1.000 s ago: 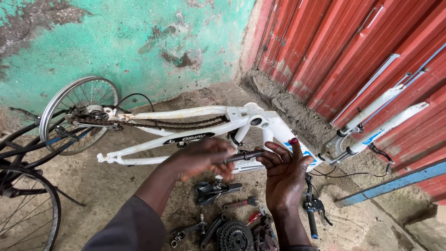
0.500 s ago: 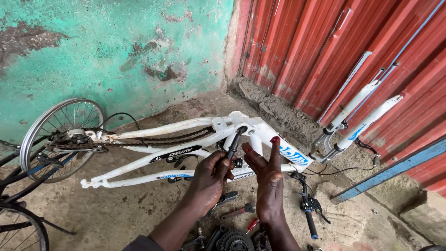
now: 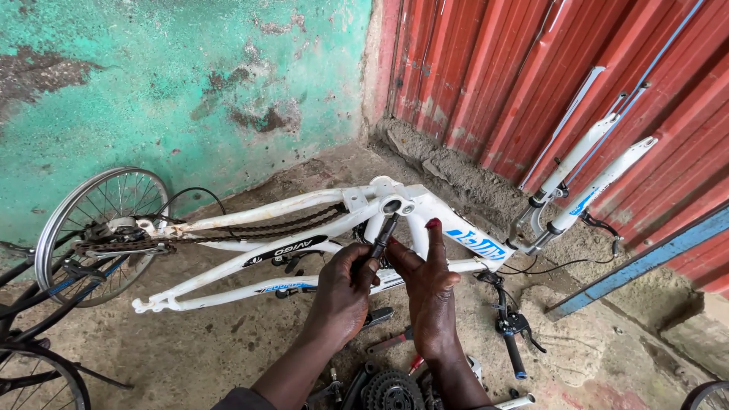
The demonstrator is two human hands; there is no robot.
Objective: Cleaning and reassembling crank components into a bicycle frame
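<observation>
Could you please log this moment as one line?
left hand: grips dark rod | right hand: open beside rod | rod tip at white bike frame opening

From my feed, the rough concrete floor (image 3: pixel 228 357) carried a white bicycle frame (image 3: pixel 304 228) lying on its side. A sprocket cluster (image 3: pixel 391 391), a black handlebar (image 3: pixel 510 334) and what looked like small tools (image 3: pixel 391 342) lay on it nearby.

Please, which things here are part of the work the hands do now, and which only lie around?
In the work:
left hand
right hand
dark rod-shaped tool at the frame's shell
white bicycle frame

Lying around:
spoked wheel
white suspension fork against the red wall
toothed cog set
black brake lever
</observation>
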